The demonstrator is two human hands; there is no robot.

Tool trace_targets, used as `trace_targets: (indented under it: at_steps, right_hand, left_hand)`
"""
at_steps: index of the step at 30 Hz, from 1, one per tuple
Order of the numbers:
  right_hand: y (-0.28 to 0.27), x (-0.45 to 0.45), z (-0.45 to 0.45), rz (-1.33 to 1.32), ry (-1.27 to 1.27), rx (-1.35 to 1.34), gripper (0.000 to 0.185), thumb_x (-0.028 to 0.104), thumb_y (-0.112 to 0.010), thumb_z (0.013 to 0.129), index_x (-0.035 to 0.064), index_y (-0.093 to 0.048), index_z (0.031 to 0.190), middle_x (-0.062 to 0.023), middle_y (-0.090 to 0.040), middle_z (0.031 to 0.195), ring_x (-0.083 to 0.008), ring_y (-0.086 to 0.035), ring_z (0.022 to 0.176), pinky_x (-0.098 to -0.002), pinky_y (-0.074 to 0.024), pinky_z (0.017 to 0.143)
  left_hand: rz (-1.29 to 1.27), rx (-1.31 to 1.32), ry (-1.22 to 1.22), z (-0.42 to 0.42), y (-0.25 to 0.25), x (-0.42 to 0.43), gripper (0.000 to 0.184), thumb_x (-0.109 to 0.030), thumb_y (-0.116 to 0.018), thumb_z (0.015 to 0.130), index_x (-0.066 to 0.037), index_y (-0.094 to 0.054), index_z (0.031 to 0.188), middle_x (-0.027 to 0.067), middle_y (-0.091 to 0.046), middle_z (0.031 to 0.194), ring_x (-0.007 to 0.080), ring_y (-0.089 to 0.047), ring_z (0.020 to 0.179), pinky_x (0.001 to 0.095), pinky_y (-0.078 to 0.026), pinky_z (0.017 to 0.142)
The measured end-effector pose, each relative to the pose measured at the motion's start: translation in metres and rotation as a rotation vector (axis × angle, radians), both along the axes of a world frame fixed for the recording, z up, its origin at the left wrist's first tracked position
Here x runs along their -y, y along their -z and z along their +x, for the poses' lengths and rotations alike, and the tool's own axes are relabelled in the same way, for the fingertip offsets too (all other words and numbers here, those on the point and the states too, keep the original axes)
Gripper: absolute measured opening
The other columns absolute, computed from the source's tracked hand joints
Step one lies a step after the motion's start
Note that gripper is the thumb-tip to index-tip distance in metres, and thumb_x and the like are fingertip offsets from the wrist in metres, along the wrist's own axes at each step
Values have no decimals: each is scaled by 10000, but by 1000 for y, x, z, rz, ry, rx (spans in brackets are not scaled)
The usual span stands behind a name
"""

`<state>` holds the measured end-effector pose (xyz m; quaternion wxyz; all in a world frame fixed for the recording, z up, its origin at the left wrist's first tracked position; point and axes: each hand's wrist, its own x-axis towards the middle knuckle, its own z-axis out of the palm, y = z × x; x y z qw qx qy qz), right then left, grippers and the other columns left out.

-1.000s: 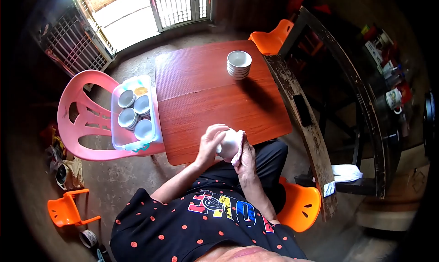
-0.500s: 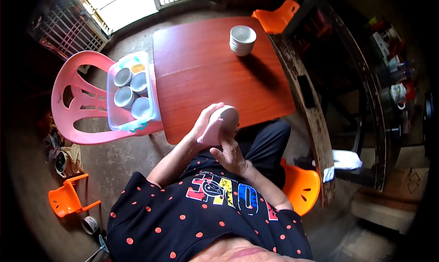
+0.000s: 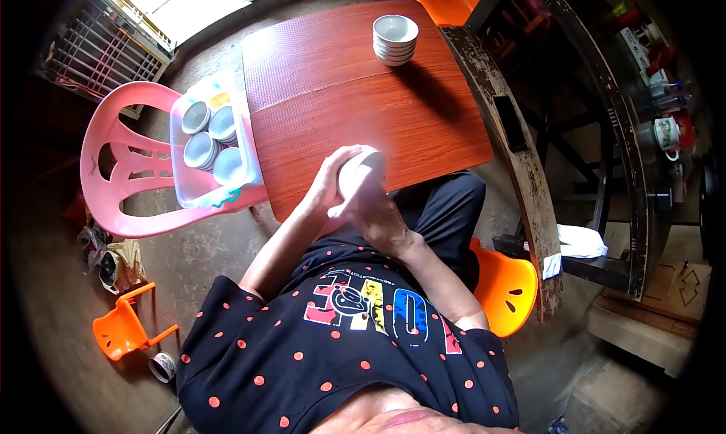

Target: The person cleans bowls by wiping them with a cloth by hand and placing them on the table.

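My left hand (image 3: 325, 183) grips a small white bowl (image 3: 358, 169), tilted on its side above the near edge of the table. A pale pink cloth (image 3: 346, 205) lies against the bowl, bunched between both hands. My right hand (image 3: 386, 224) is closed on the cloth at the bowl's lower side; its fingers are partly hidden and washed out by bright light. At the far right of the table stands a stack of white bowls (image 3: 395, 42). To the left, a clear plastic box (image 3: 181, 169) holds several stacks of similar bowls (image 3: 201, 149).
The red-brown wooden table (image 3: 302, 93) is in front of me. A pink chair (image 3: 102, 158) bears the box. Orange chairs stand at the far right (image 3: 454, 3), by my right side (image 3: 508, 290) and at lower left (image 3: 125, 332). A worn wooden frame (image 3: 522, 184) runs along the right.
The bowl has turned in my hands, its round face now less toward the camera. My right hand has shifted closer against the cloth and bowl. The whole view has tilted slightly.
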<state>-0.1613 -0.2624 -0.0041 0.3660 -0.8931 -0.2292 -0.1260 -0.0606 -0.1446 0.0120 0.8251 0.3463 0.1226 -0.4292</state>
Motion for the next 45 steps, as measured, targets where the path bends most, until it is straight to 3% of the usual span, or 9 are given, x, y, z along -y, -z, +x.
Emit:
trace_targets:
  at_steps: [4, 9, 18, 20, 24, 29, 32, 40, 45]
  right_hand:
    - [-1, -4, 4, 52, 86, 10, 299, 203, -629, 855, 18, -565, 1082, -216, -572, 1058, -393, -558, 982, -446, -464, 842]
    - [-25, -6, -2, 1784, 130, -710, 270, 265, -447, 990, 56, -552, 1125, -56, -599, 990, -135, -585, 873, -295, -481, 749]
    - [7, -4, -3, 41, 139, 77, 379, 3, -606, 817, 5, -528, 1189, -239, -574, 1102, -397, -562, 1054, -399, -481, 880]
    - [0, -11, -14, 473, 187, -360, 311, 31, -579, 873, -3, -533, 1178, -181, -617, 1031, -337, -604, 997, -370, -481, 864]
    - [-46, -1, 12, 1945, 550, -729, 450, 423, -444, 976, 15, -599, 1086, -72, -641, 978, -177, -617, 885, -331, -492, 798]
    - [-24, -33, -7, 863, 595, -374, 310, 252, -510, 978, -35, -625, 944, -85, -652, 754, -229, -661, 754, -290, -472, 660]
    - [30, -20, -11, 31, 397, 354, 153, 111, -619, 905, -8, -607, 1001, -186, -631, 832, -272, -659, 791, -323, -500, 656]
    - [-32, -12, 5, 1690, 469, -498, 282, 290, -593, 930, 17, -618, 998, -19, -628, 843, -91, -599, 747, -222, -474, 646]
    - [41, -16, -3, 336, 406, 148, 304, 119, -704, 826, -10, -594, 1079, -215, -636, 953, -394, -639, 857, -392, -526, 730]
  left_hand:
    - [75, 185, 90, 7, -2, -4, 278, -233, -565, 868, -22, -598, 1047, 93, -641, 925, 172, -618, 833, 304, -512, 729]
    - [243, 667, -35, -12, -8, 3, 431, -238, -619, 794, 20, -571, 1135, 118, -627, 1041, 174, -598, 963, 301, -480, 867]
    - [364, 691, 145, 16, -2, -2, 327, -248, -589, 824, -14, -620, 1050, 86, -629, 900, 150, -621, 763, 289, -535, 637]
    - [295, 621, 109, 10, 0, 2, 301, -213, -598, 832, -20, -623, 1061, 77, -626, 905, 135, -618, 794, 276, -536, 689]
    - [473, 2043, -228, -3, 6, 4, 291, -139, -660, 799, -115, -607, 1085, 186, -562, 1137, 316, -554, 1028, 353, -495, 834]
    - [187, 749, 48, -1, -3, 11, 364, -249, -574, 835, -4, -606, 1102, 122, -631, 1040, 177, -608, 936, 311, -492, 829]
    - [218, 979, 134, 16, 12, 8, 318, -229, -543, 871, -2, -613, 1082, 105, -639, 954, 170, -625, 860, 299, -519, 730]
    - [305, 1055, -116, -12, 14, 20, 349, -204, -627, 828, -10, -604, 1116, 127, -604, 1066, 210, -596, 982, 327, -478, 864]
    - [324, 1165, 156, 13, 27, 11, 345, -297, -560, 874, -41, -589, 1104, 113, -617, 1003, 203, -609, 928, 337, -502, 820]
